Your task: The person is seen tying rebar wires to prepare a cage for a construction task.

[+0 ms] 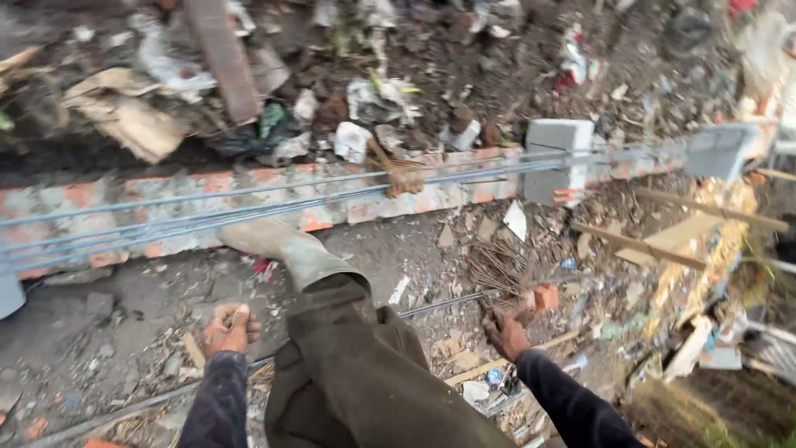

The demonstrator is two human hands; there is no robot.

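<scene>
Left hand: your left hand (pixel 228 328) is curled into a fist, nothing visible in it, above the muddy ground (pixel 124 307).
Right hand: your right hand (pixel 506 333) is down on the bundle of thin wire ties (pixel 497 267) — fingers bent into the strands.
Long steel bars (pixel 249 203): stretched along the brick row (pixel 207 207), behind your boot (pixel 286 247).

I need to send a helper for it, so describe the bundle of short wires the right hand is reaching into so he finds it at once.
Start at the long brick wall with steel bars along its top, then drop to the ground right of the rubber boot. There the right hand touches the wire bundle, a fan of thin rusty rods, unlike the flat paper and brick scraps around it.
</scene>
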